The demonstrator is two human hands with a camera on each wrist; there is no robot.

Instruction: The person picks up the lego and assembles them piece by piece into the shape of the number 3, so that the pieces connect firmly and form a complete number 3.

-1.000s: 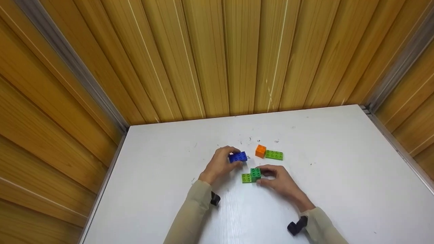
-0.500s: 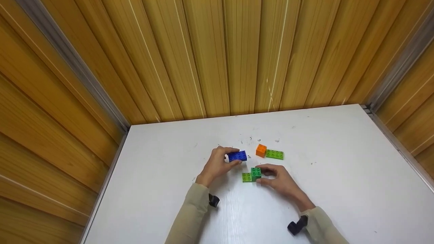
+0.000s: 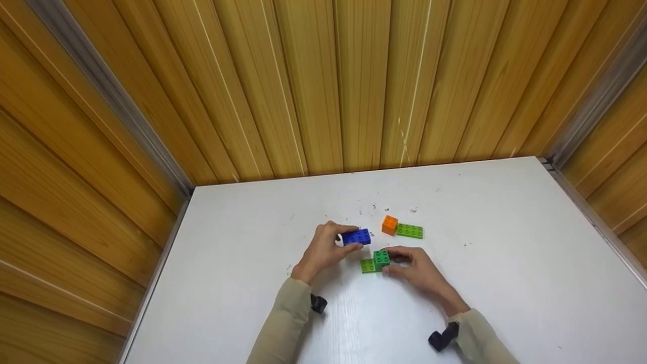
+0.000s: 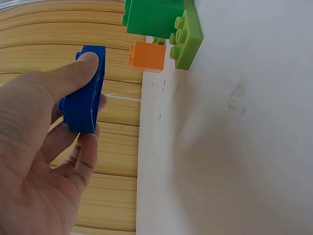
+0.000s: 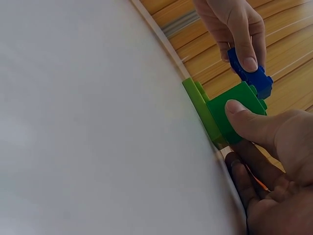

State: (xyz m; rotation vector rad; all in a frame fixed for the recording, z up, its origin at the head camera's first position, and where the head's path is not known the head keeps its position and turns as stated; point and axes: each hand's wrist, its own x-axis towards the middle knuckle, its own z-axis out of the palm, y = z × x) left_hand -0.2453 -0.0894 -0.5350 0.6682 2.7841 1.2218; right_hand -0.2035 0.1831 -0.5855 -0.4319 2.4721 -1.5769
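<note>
Blue brick [image 3: 357,236] held aloft, green brick [image 3: 381,258] gripped below.
The left hand [image 3: 323,250] pinches the blue one over the white counter [image 3: 252,242]; the right hand [image 3: 422,270] holds the green one, seated on a lime plate [image 3: 367,266]. Beyond, an orange brick [image 3: 389,225] sits just beside another plate [image 3: 410,231].

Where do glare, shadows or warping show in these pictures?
Head view: bright sheen on the white tabletop; left wrist view: broad soft shadow on the tabletop, wall boards bowing near the top; right wrist view: tilted scene, lower fingers of the right hand in shade.
</note>
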